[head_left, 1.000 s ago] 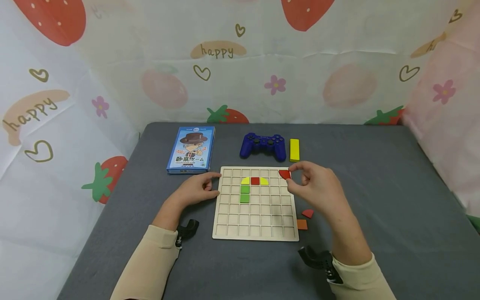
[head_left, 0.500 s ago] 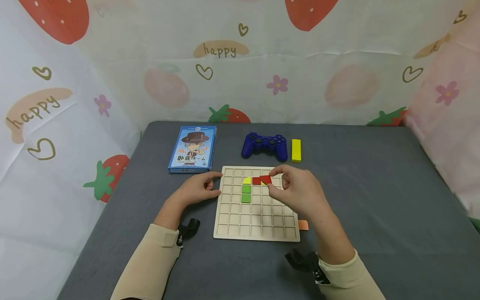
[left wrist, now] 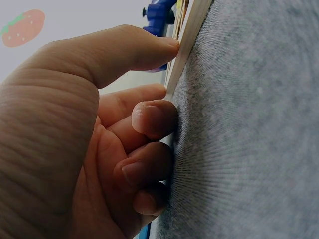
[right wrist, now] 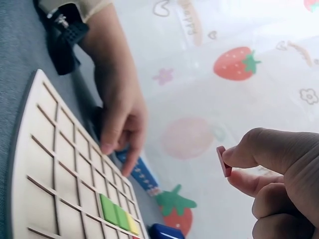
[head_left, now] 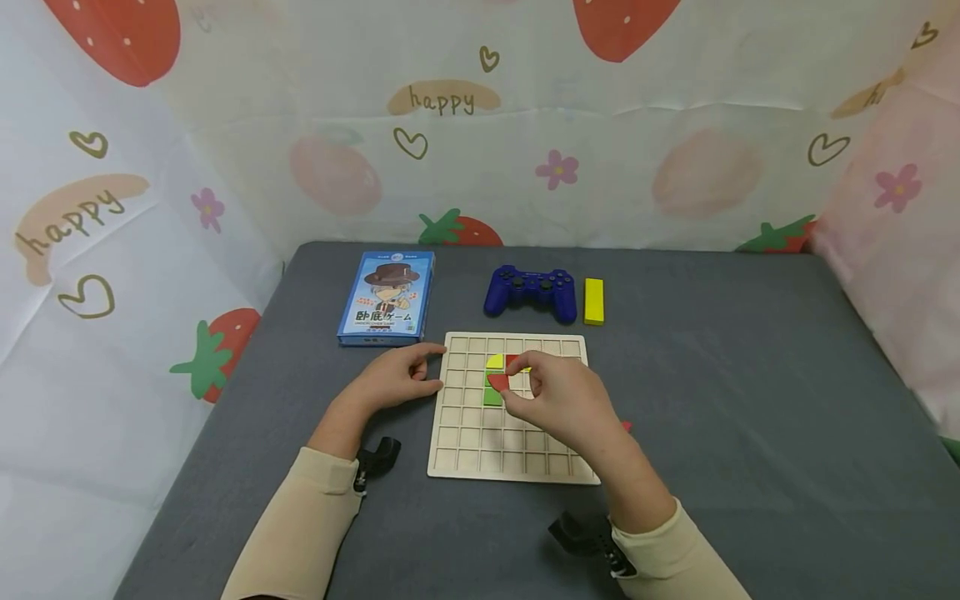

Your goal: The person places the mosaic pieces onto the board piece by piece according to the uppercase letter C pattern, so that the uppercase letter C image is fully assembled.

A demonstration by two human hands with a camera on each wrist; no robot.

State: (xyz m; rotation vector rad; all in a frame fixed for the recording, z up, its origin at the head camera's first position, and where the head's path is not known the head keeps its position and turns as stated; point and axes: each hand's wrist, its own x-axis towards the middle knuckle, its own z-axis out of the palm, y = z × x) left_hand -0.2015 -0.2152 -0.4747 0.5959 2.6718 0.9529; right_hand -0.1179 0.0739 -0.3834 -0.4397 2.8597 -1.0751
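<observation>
Worktop (head_left: 750,400): grey.
Left hand (head_left: 397,375): thumb and finger parted against board (head_left: 470,437), perhaps steadying it.
Right hand (head_left: 561,400): pinches red piece (head_left: 498,382) above board.

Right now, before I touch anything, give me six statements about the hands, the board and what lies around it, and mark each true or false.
1. The right hand pinches a red piece. True.
2. The blue controller lies beyond the board. True.
3. The left hand rests on the blue controller. False: it touches the board's left edge.
4. The yellow block lies left of the blue controller. False: it lies to its right.
5. Two green tiles sit next to each other on the board. True.
6. The pinched red piece lies flat in a cell. False: it is held above the board.
</observation>
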